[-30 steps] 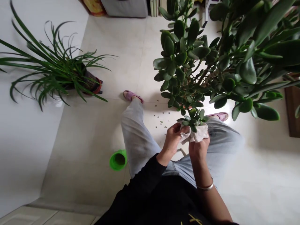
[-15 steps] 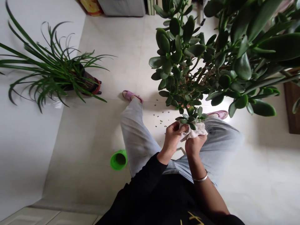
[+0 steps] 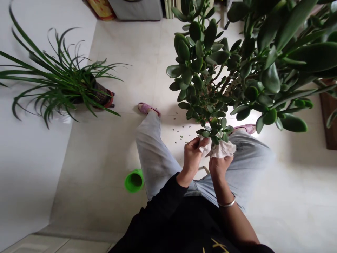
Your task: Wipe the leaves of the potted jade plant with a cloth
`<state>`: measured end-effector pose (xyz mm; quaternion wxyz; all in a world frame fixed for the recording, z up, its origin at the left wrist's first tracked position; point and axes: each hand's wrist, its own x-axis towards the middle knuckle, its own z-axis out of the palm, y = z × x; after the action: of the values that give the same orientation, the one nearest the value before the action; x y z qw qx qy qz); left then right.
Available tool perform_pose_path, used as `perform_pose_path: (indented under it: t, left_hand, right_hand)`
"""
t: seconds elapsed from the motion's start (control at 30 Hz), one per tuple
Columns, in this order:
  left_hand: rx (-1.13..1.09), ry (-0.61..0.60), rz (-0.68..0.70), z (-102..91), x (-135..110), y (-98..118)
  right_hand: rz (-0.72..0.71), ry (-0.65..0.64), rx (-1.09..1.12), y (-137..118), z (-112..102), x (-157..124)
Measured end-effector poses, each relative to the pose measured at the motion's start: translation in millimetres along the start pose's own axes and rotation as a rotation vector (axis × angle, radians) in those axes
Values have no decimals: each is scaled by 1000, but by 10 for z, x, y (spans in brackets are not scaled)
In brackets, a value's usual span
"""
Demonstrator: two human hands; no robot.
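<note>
A large jade plant (image 3: 221, 91) with thick oval leaves fills the upper right, and a low sprig of it (image 3: 214, 132) hangs just beyond my hands. My left hand (image 3: 192, 154) is closed, pinching part of a crumpled white tissue (image 3: 223, 149) at the sprig's left side. Closed too, my right hand (image 3: 220, 166) grips the larger bunched part of the white tissue just below the leaves. The tissue looks spread between both hands. Whether a leaf is inside its folds I cannot tell.
Several small fallen bits (image 3: 181, 136) lie on the pale tiled floor between my feet. A green bucket (image 3: 134, 181) stands left of my leg. A potted long-leaved plant (image 3: 101, 93) is by the left wall. A brown wooden piece (image 3: 329, 119) is at the right edge.
My hands have moved slightly apart, the right one a little to the right, and the tissue now spreads wider between them. The view has shifted slightly.
</note>
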<state>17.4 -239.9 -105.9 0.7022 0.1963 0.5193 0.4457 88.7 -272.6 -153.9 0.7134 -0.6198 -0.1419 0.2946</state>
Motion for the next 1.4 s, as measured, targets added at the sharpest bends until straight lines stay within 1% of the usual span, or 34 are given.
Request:
perform_pose_path:
  t: [0.13,0.27,0.43,0.63,0.7,0.87,1.07,1.17,1.27,1.4]
  left_hand:
    - [2,-15,-5,-5,-10,-84]
    - [-10,-21,11,9,6,-140]
    - [-2,1,-2,26,2,-74]
    - [92,-5,124,-9,-10,4]
    - [99,-10,138,-17,-14,13]
    - [56,-30,102,-22,-20,-9]
    - [-51,14,46,-14,15,-65]
    - [-55,9,39,0,25,-55]
    - [-9,-15,42,3,17,-31]
    - [27,-22,71,-7,-11,-10]
  right_hand:
    - [46,-3,46,-33,94,25]
    - [61,-15,11,-40,113,53]
    - [43,-11,-16,-23,46,35]
    - [39,-21,81,-42,-1,5]
    - [38,-26,78,-51,6,4]
    - [63,17,84,-62,64,29]
    - [147,61,167,-127,107,89]
    - [199,0,172,-169,118,88]
    - [226,-77,195,-177,131,69]
    - [256,-113,244,-158,128,56]
